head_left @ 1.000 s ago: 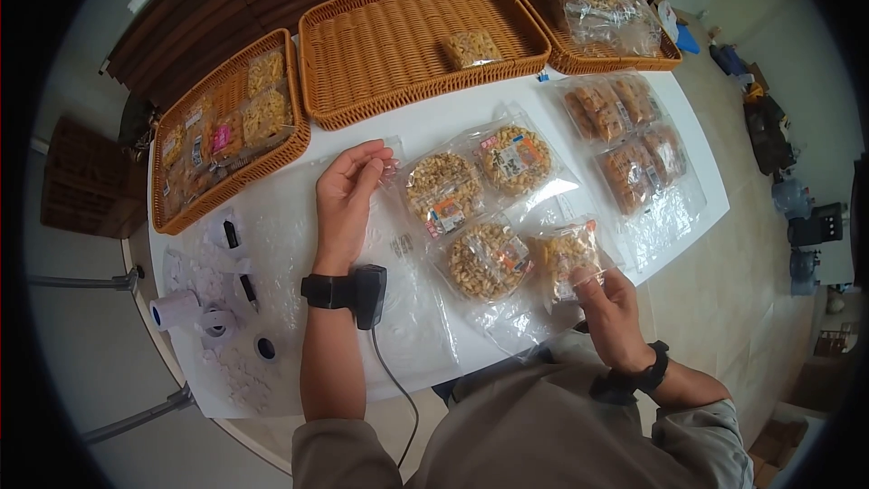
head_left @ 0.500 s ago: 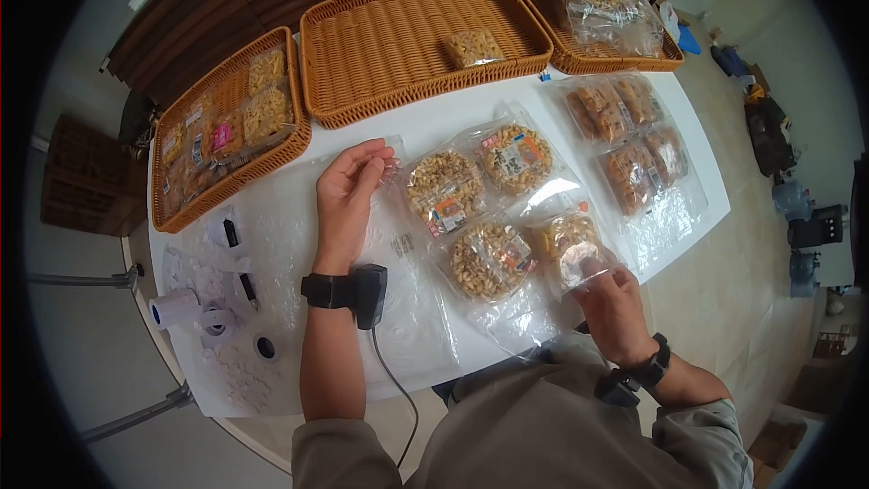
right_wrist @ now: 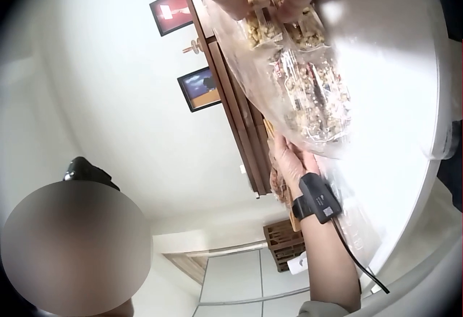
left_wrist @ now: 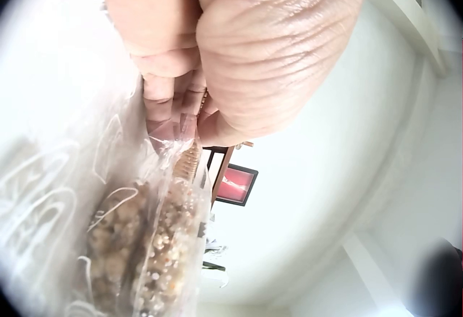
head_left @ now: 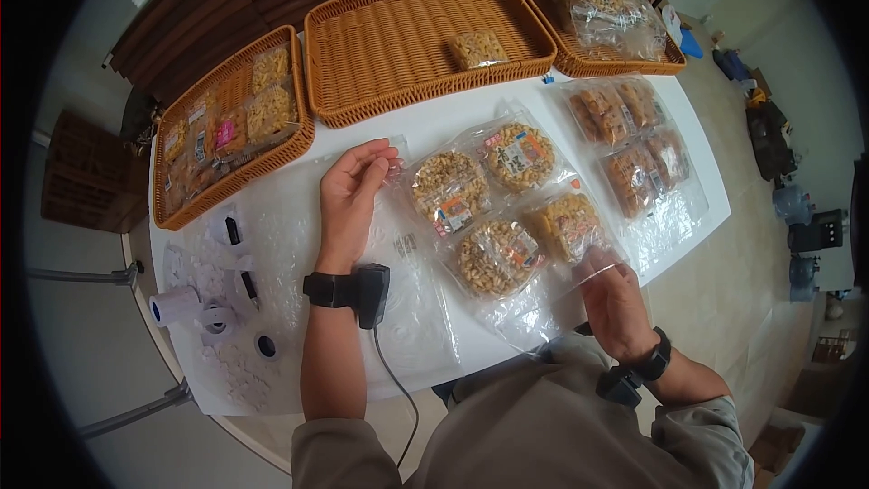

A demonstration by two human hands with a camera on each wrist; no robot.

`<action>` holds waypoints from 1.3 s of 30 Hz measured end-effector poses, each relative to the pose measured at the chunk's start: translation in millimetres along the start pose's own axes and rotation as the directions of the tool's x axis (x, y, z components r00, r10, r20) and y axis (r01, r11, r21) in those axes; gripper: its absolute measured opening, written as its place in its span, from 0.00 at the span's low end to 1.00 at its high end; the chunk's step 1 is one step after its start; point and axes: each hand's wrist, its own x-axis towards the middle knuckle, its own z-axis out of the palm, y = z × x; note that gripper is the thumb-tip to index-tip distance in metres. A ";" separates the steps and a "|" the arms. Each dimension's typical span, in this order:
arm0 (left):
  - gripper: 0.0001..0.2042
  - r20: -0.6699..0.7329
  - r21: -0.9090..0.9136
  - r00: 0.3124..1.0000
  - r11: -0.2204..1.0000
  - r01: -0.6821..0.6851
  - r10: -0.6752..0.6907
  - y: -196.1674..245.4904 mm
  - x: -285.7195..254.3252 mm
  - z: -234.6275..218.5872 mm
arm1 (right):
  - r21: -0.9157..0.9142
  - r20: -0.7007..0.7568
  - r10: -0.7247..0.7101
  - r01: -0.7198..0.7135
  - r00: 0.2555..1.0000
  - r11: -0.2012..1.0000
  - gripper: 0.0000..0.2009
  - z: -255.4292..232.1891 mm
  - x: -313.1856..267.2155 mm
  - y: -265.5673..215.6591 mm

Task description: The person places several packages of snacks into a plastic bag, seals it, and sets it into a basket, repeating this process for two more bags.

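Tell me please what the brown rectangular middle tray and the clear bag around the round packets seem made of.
Brown rectangular tray: maybe rattan or plastic imitation, faintly glossy; woven strands show. Clear bag: probably thin plastic film, shiny; see-through, wrinkled, with glare.

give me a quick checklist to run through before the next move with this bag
1. Left hand pinching the edge of the clear plastic bag: ok.
2. Three round, tan, clustered snacks in clear film lying flat: ok.
3. Squarish, yellowish-tan snack pack in clear film beside them, making two rows of two: ok.
4. Right hand clear of the squarish pack: not ok, it is right at the pack's near edge.
5. Squarish pack fully inside the bag: cannot tell through the see-through film.
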 end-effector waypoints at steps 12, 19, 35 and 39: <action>0.14 0.020 0.031 1.000 0.999 0.013 -0.013 0.8 -0.9 -0.2 | -0.025 -0.073 0.040 -0.042 0.996 0.999 0.13 5.0 -9.2 -14.3; 0.14 0.026 0.019 1.000 1.000 0.010 -0.010 1.1 -0.8 -0.2 | 0.083 -0.076 0.061 -0.055 0.995 0.995 0.13 4.9 -2.8 -11.4; 0.14 0.027 0.007 1.000 1.000 0.011 -0.011 0.6 -0.7 -1.2 | 0.313 0.014 0.212 -0.206 0.977 0.927 0.13 1.3 -13.4 -31.1; 0.14 0.025 0.013 1.000 1.000 0.008 -0.008 -0.2 -0.8 -0.4 | 0.361 0.051 0.232 -0.234 0.971 0.903 0.15 -4.3 -5.5 -26.0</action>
